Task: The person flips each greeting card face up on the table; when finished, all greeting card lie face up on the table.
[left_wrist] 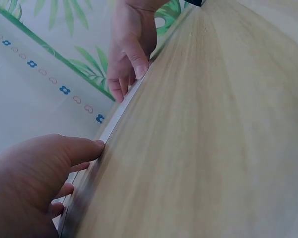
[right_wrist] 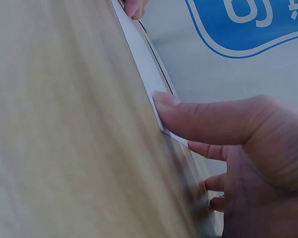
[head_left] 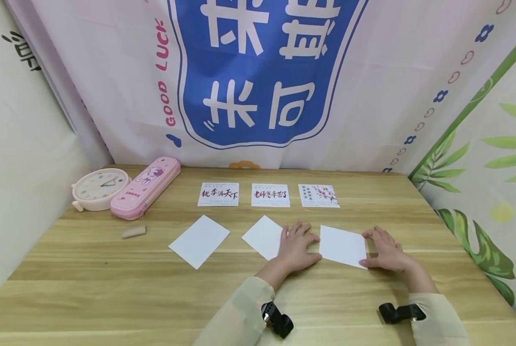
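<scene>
A blank white card lies between the two hands on the wooden table. My left hand holds its left side, thumb at the near corner and a finger at the far one. On the opposite side, my right hand grips the right edge between thumb and index finger. The right wrist view has the right thumb on the near corner of the card. A second blank card is partly hidden behind the left hand. Further left lies a third blank card, turned at an angle.
Behind the blank cards, three cards with writing stand in a row: left, middle and right. At the back left are a pink pencil case, a round clock and a small tan piece. A printed curtain borders the table.
</scene>
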Tool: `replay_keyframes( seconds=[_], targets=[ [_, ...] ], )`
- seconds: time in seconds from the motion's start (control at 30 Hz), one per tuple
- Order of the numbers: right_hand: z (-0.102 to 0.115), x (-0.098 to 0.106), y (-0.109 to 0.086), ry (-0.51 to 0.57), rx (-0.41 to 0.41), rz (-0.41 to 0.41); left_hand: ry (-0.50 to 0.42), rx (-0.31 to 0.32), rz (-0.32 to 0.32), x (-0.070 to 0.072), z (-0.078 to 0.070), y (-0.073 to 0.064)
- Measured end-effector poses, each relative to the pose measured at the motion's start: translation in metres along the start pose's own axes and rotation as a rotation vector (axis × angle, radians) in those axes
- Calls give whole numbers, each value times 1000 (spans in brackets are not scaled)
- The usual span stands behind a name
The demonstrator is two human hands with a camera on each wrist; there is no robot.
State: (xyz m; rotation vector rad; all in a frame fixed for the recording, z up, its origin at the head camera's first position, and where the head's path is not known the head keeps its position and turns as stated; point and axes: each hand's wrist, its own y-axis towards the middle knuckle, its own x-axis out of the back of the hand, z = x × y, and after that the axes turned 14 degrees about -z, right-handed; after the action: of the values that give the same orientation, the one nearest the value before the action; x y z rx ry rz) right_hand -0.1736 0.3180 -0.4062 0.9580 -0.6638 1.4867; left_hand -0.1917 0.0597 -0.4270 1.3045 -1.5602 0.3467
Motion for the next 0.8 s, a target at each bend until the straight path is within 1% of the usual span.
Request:
replay_keyframes(
  seconds=[0.17,0.43,0.6,0.8],
  targets=[
    [-1,-1,-1,29,-7,-8,0,0,-2,0,0,-1],
    [-4,-3,-2,46,-5,-36,2,8,4,-1,-1,-1],
    [-4,-4,-3,64,-13,-43,20,7,17,-2,0,0],
    [-3,-4,-3,67,-10,-49,60,-4,54,-2,-1,1]
  ],
)
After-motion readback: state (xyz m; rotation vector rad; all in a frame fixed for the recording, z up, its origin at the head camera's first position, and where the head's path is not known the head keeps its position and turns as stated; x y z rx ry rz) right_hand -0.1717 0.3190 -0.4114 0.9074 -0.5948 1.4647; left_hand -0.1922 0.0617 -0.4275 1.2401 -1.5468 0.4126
